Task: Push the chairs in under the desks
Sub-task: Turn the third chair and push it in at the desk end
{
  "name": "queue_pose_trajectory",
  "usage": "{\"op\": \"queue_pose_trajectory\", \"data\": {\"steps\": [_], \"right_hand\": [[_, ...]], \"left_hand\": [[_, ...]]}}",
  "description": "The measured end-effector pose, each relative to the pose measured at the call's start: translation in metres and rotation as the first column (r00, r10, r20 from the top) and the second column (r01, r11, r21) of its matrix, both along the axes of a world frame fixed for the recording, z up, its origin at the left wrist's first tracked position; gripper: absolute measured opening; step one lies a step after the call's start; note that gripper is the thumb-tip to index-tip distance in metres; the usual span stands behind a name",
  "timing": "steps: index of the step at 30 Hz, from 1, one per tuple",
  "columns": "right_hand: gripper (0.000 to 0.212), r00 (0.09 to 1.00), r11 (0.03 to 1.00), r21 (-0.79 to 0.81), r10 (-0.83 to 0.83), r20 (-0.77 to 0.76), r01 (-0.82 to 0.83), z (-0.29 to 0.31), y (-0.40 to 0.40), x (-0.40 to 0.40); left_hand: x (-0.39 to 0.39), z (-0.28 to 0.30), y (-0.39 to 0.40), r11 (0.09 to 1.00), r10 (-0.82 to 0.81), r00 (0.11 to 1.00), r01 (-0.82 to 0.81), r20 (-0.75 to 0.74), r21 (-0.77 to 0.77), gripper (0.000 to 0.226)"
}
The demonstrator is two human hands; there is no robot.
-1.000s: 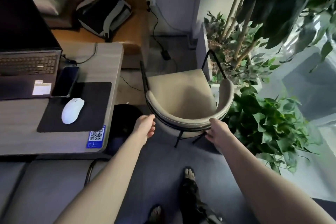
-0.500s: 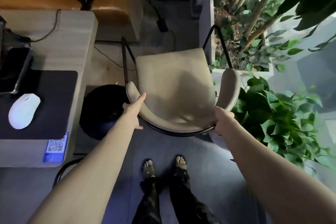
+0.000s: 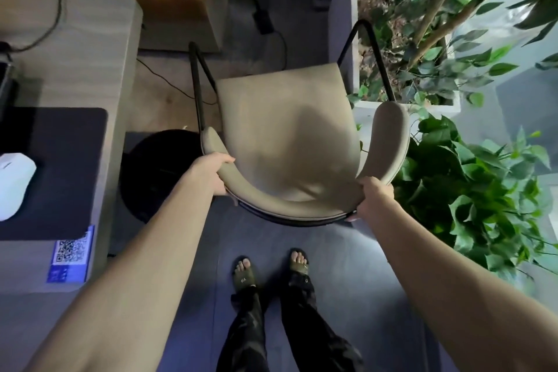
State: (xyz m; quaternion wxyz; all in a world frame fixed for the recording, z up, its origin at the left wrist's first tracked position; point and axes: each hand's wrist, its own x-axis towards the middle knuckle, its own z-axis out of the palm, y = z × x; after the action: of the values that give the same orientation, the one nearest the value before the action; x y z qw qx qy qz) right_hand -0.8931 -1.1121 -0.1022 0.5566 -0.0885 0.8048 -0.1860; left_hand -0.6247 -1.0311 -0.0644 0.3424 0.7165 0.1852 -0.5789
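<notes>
A beige chair (image 3: 290,136) with a curved backrest and black metal frame stands right in front of me, its seat pointing away. My left hand (image 3: 211,172) is closed over the left end of the backrest. My right hand (image 3: 374,196) grips the backrest's right side from behind. The grey wooden desk (image 3: 90,54) lies to the left of the chair, apart from it, with a dark mouse pad and a white mouse (image 3: 13,184) on it.
A black round bin (image 3: 157,172) sits on the floor between desk and chair. Leafy potted plants (image 3: 471,190) crowd the chair's right side, with a white planter (image 3: 422,103) behind. Cables and a power adapter (image 3: 262,19) lie on the floor ahead. My sandalled feet (image 3: 271,272) stand behind the chair.
I have stepped up to the chair and both hands have gone from reaching toward the backrest to closing on it. The view has tilted down.
</notes>
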Motion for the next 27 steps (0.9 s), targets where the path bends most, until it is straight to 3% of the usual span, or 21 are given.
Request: {"op": "queue_pose_trajectory", "data": {"steps": [10, 15, 18, 23, 27], "right_hand": [[0.047, 0.988, 0.988, -0.043, 0.148, -0.050, -0.150, 0.007, -0.004, -0.014], [0.043, 0.989, 0.986, -0.078, 0.146, -0.037, -0.148, 0.005, -0.012, -0.008], [0.043, 0.988, 0.983, -0.098, 0.152, -0.040, -0.155, 0.009, -0.018, -0.008], [0.042, 0.992, 0.987, -0.100, 0.121, -0.044, -0.125, 0.010, -0.028, -0.013], [0.045, 0.991, 0.984, -0.145, 0.092, -0.099, -0.105, 0.009, -0.038, -0.022]], "left_hand": [[-0.031, -0.011, 0.047, 0.993, 0.117, 0.992, -0.118, -0.045, -0.021, 0.013], [-0.039, -0.014, 0.059, 0.975, 0.224, 0.972, -0.224, -0.076, 0.010, 0.033], [-0.039, -0.015, 0.060, 0.977, 0.211, 0.973, -0.206, -0.090, 0.059, 0.048], [-0.051, -0.016, 0.052, 0.968, 0.252, 0.964, -0.250, -0.085, 0.031, 0.027], [-0.066, -0.024, 0.049, 0.965, 0.262, 0.963, -0.262, -0.063, 0.016, 0.048]]}}
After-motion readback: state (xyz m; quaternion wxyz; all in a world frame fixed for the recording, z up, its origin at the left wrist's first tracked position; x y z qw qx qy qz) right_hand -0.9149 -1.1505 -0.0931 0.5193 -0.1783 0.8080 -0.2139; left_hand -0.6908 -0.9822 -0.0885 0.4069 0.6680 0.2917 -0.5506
